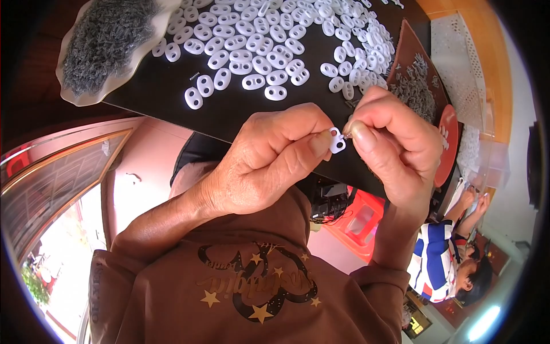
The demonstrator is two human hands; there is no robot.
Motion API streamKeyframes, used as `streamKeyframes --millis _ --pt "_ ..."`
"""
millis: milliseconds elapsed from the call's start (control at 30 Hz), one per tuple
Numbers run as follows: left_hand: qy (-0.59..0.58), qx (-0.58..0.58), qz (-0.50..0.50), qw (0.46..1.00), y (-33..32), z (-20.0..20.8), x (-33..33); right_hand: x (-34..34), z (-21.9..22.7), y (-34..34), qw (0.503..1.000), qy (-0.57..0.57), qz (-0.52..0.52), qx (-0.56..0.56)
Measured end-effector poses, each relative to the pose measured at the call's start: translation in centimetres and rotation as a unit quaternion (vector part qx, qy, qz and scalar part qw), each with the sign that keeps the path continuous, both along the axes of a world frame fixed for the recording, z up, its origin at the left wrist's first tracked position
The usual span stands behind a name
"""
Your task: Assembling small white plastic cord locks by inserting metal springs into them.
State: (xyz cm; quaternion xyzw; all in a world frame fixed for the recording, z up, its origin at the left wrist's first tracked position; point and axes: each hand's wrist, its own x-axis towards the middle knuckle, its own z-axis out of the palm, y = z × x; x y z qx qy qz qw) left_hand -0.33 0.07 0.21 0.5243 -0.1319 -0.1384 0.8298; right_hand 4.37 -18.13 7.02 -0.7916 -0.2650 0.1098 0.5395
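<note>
The left hand [260, 163] holds a small white two-hole piece [337, 140] at its fingertips, the thumb pressed against the piece's left edge; its grip is closed on the piece. The right hand [392, 140] meets it from the right, thumb and forefinger pinched together on something tiny and metallic at the piece's upper right edge; what that item is cannot be told, as it is too small. The right grip is closed on it. Both hands sit together in mid-frame, just in front of the near edge of the black bench [172, 92], with the piece held in the air between them and not resting on the surface.

On the bench behind the hands lies a wide spread of white pieces [258, 51] of the same oval, two-hole kind, some in loose rows, some heaped toward the right. At upper left a pale, wavy-edged dish [77, 94] carries a heap of small grey metal parts [106, 37]. To the right of the hands a brown tray [409, 49] holds a second scatter of grey parts, and a red round lid [448, 143] stands just beyond the right hand. A white perforated basket [458, 57] sits at far right.

The person wears a brown top [240, 292] with gold stars. Another person [447, 264] in a blue-and-white striped top is at lower right, well apart from the hands.
</note>
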Motion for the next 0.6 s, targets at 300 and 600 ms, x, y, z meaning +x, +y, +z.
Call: streamKeyframes --millis 300,600 --pt "-0.024 0.0 0.016 1.0 -0.2 -0.29 -0.14 -0.41 0.32 0.19 1.0 0.021 -0.021 -0.011" --pt "-0.042 0.01 0.043 0.998 -0.4 -0.24 -0.18 -0.77 -0.24 0.53 1.0 0.012 -0.026 0.0"
